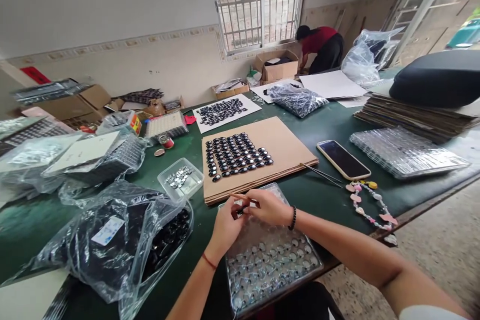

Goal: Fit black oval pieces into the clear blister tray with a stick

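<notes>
My left hand (227, 227) and my right hand (268, 207) meet above a clear plastic tray (318, 260) at the table's front edge. Between their fingertips is a small black piece (241, 211), partly hidden by the fingers; both hands are closed on it. Round shiny pieces (270, 265) sit in the near part of the tray. Just beyond, a stack of brown cardboard sheets (288, 145) bears rows of black oval pieces with shiny centres (236, 152). Tweezers (322, 174) rest with their tips on the cardboard's right corner.
To the left are a box of silver discs (180, 177) and a plastic bag of black pieces (112, 240). A phone (343, 159), a beaded strap (371, 205) and stacked clear trays (405, 150) lie right. A person (320, 47) bends down near the window.
</notes>
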Tool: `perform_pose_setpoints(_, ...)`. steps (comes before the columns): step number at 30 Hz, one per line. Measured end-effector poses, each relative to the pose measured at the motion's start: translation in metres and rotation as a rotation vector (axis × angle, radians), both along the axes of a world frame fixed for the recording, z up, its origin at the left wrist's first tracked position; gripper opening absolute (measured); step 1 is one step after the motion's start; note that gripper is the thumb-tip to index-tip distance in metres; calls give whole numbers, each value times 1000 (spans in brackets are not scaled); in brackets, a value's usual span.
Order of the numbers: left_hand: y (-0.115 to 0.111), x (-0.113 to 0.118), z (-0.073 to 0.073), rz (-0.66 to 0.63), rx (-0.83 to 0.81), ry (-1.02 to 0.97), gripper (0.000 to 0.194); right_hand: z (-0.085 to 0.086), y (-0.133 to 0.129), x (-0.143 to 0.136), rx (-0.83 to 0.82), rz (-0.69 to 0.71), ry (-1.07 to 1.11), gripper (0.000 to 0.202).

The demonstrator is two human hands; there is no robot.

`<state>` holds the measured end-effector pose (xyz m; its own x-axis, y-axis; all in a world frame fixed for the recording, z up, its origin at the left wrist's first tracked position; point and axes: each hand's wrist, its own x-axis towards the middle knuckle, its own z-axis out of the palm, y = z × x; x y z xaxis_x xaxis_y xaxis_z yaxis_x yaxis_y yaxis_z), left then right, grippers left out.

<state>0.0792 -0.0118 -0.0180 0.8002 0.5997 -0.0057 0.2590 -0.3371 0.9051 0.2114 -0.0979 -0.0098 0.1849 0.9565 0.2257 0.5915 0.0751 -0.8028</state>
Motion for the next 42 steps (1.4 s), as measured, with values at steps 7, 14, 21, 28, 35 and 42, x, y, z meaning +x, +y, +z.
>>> perform_pose_setpoints(7,-2,-3,4,-15,68,75,32,-1,0,34,108,-140,179,11)
perform_pose_setpoints(14,-2,-5,4,-57,108,70,26,-7,5,94,230,-535,84,22)
perform_pose_setpoints(21,0,-4,3,-60,99,72,27,-6,4,88,236,-484,39,22)
perform_pose_setpoints(28,-1,-4,5,-52,56,76,28,0,0,97,228,-536,27,21)
perform_pose_setpoints(35,1,-3,5,-55,42,107,27,-1,2,84,160,-427,84,22)
perform_pose_setpoints(42,0,-4,6,-50,31,92,26,-1,2,77,134,-396,132,23)
